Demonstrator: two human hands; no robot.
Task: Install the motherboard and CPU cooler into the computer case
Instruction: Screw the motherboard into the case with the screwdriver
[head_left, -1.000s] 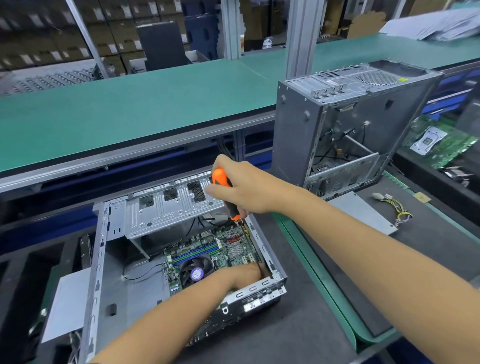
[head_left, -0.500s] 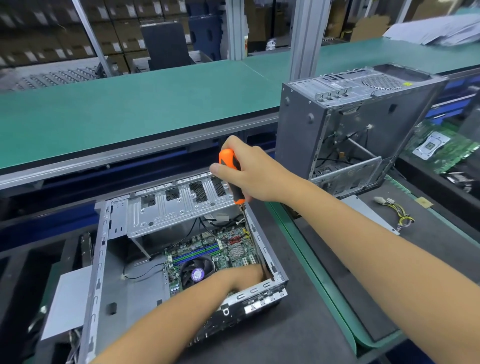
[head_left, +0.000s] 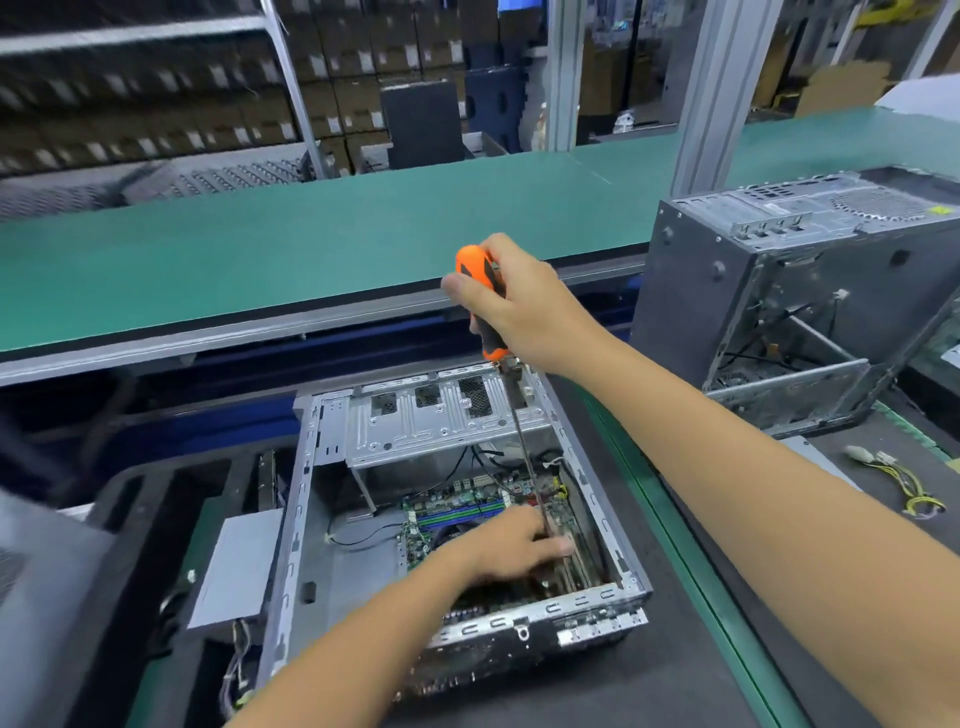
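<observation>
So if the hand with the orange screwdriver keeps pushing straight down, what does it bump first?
Probably the motherboard. The right hand aims the screwdriver down into the open case, its tip close to the left hand. The exact depth is hard to judge.

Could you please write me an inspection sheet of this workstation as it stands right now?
Surface: dark mat with a green edge strip, below a green shelf.
Job's things: open computer case lying flat; motherboard inside it; cooler hidden by the left hand.
Clutter: second case standing at the right; grey panel left of the open case.
Hands: right hand grips an orange screwdriver, shaft pointing down into the case; left hand rests on the board by the tip.
Cables: black wires inside the case; loose yellow harness on the mat.
Surroundings: stacked boxes, aluminium posts.
</observation>
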